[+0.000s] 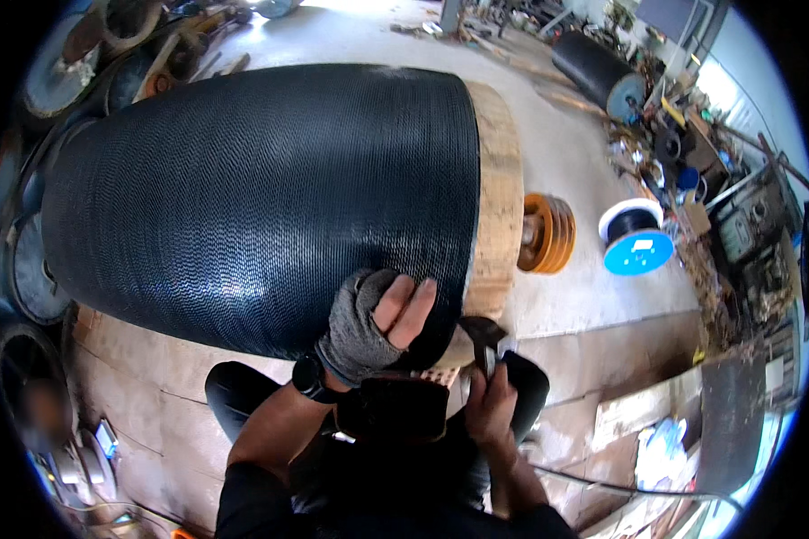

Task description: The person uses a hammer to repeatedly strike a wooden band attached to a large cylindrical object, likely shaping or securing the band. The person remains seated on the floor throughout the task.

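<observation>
A large black drum (261, 189), its surface finely ridged like close winding, lies on its side with a pale wooden end disc (497, 180). My left hand (373, 323), in a grey fingerless glove, rests on the drum's lower right, fingers bent together; whether something is under them is hidden. My right hand (493, 404) grips a dark metal-headed tool, apparently a hammer (483, 337), held upright by the disc's lower edge. An orange grooved wheel (548, 234) sits on an axle beyond the disc.
A blue-and-white cable spool (638, 253) stands on the concrete floor (571, 296) at right. Another black roll (584, 67) lies at back right. Piled reels (40, 287) line the left; clutter, boards (634, 404) and a hose (620, 485) lie along the right.
</observation>
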Motion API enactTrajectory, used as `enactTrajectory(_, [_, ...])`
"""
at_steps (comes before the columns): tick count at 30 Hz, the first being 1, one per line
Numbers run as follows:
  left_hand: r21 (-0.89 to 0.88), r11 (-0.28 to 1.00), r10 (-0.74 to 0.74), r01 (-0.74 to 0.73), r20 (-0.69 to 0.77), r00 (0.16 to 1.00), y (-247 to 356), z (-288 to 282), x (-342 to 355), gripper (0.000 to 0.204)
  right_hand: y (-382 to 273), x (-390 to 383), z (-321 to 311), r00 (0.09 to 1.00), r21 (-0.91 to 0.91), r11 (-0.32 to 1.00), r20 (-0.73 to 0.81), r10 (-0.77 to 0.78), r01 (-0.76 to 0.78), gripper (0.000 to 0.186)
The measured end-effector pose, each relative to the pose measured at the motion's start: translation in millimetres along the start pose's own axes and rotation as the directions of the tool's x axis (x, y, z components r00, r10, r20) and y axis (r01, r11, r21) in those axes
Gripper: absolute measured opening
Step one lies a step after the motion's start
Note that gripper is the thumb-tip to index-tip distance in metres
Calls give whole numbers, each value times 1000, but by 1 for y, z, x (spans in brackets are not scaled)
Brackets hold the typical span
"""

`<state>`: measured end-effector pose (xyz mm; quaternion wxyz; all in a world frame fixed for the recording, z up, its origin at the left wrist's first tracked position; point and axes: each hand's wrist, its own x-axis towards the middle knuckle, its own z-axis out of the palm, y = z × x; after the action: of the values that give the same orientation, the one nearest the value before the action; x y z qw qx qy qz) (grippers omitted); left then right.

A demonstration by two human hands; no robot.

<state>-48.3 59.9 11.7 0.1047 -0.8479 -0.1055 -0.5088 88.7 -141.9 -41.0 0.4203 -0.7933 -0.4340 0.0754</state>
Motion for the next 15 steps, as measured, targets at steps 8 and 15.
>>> enactTrajectory(8, [149, 986, -71, 71, -7, 997, -33, 14, 19, 46, 9, 2, -2, 976, -90, 976, -74, -203, 197, 18])
enactTrajectory(15, [133, 987, -92, 92, -4, 996, -31, 16, 20, 40, -4, -8, -19, 927, 104, 939, -226, -298, 327, 17])
